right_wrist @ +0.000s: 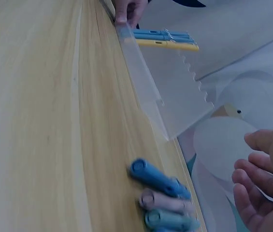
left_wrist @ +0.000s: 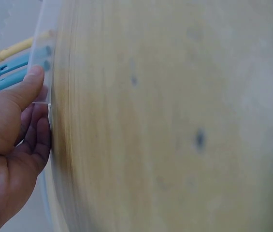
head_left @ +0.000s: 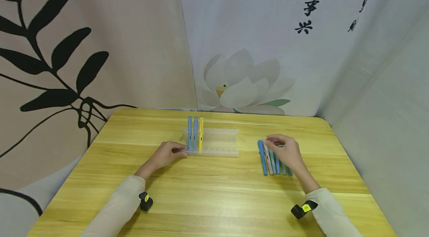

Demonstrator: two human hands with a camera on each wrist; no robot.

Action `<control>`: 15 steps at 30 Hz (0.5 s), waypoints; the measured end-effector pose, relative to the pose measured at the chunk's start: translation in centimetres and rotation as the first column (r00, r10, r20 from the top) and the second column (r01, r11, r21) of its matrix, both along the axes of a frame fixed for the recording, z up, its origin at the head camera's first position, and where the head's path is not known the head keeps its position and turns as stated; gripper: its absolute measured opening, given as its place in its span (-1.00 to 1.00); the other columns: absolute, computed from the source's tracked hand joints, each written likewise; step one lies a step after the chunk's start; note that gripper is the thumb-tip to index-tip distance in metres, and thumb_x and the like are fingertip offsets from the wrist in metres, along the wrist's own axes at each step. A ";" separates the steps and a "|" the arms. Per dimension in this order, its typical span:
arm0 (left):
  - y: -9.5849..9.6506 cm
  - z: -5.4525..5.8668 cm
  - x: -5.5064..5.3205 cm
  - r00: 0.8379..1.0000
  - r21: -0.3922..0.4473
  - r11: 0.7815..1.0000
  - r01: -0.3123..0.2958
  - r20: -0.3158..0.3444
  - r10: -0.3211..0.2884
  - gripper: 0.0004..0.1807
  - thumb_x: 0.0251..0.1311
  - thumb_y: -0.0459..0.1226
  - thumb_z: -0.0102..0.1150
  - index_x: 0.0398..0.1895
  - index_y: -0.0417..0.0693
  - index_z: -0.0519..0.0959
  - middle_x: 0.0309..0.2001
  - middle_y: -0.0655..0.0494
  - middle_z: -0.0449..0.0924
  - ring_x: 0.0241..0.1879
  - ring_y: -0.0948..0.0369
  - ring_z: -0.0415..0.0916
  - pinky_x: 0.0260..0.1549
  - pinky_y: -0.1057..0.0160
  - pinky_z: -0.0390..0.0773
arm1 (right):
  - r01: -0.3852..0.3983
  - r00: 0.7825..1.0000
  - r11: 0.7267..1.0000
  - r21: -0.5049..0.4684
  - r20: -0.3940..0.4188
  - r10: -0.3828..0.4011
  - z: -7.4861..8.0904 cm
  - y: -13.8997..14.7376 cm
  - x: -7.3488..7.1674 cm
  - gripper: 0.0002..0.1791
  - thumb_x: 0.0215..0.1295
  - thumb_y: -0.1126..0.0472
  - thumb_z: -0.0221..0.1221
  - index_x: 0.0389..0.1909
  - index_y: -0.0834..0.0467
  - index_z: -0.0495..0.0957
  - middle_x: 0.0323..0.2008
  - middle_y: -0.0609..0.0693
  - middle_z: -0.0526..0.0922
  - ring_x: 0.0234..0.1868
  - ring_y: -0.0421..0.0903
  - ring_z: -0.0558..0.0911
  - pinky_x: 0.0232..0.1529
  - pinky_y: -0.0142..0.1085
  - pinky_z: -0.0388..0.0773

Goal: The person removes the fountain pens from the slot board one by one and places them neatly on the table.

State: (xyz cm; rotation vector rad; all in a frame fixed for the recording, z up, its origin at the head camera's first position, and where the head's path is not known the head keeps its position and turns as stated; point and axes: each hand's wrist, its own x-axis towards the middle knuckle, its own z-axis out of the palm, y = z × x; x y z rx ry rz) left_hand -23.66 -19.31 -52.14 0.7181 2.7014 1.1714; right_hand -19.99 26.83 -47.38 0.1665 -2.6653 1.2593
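Observation:
A clear plastic pen rack [head_left: 221, 142] stands toward the back of the table, holding two blue pens [head_left: 189, 132] and a yellow pen [head_left: 201, 134] side by side at its left end. My left hand [head_left: 169, 152] pinches the rack's front left corner; in the left wrist view the thumb [left_wrist: 35, 76] lies on the clear edge with fingers curled beneath. Over a row of several pens to the right, including a blue pen [head_left: 262, 158] and a greyish-pink pen [right_wrist: 165, 200], hovers my right hand [head_left: 287, 152]. Its fingers are loosely bent, with nothing between them in the right wrist view.
The wooden table [head_left: 207, 196] reaches back to a cloth backdrop [head_left: 151, 43] with printed leaves, a lotus and characters. A black wrist camera [head_left: 145, 201] sits on the left sleeve, another camera [head_left: 303, 209] on the right.

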 end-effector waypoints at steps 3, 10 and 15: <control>0.0 -0.1 0.0 1.000 -0.001 1.000 -0.004 0.000 0.004 -0.63 0.35 -0.16 0.32 0.12 -0.18 0.70 -0.04 0.03 0.75 -0.13 0.23 0.64 -0.13 0.22 0.64 | -0.033 0.999 0.999 -0.026 0.006 0.033 0.1 -1.1 -0.3 -0.66 0.38 0.02 0.33 0.08 0.09 0.72 -0.11 0.01 0.79 -0.10 0.01 0.71 -0.12 -0.13 0.67; 0.0 -0.1 0.0 1.000 -0.003 1.000 -0.002 0.006 0.002 -0.62 0.36 -0.15 0.31 0.12 -0.17 0.70 -0.04 0.03 0.75 -0.12 0.23 0.65 -0.13 0.21 0.64 | -0.102 0.995 0.992 -0.079 -0.027 0.100 0.1 -4.0 -0.7 -0.66 0.36 0.00 0.35 0.05 0.08 0.73 -0.12 0.00 0.79 -0.13 -0.01 0.72 -0.15 -0.20 0.68; -0.2 0.1 0.0 1.000 0.005 1.000 0.014 0.006 -0.014 -0.61 0.37 -0.16 0.30 0.13 -0.19 0.69 -0.04 0.00 0.75 -0.12 0.20 0.65 -0.13 0.22 0.64 | -0.144 0.990 0.983 -0.113 -0.021 0.143 0.1 -6.1 -1.1 -0.67 0.35 0.01 0.36 0.05 0.07 0.73 -0.09 -0.02 0.79 -0.11 -0.05 0.72 -0.11 -0.21 0.67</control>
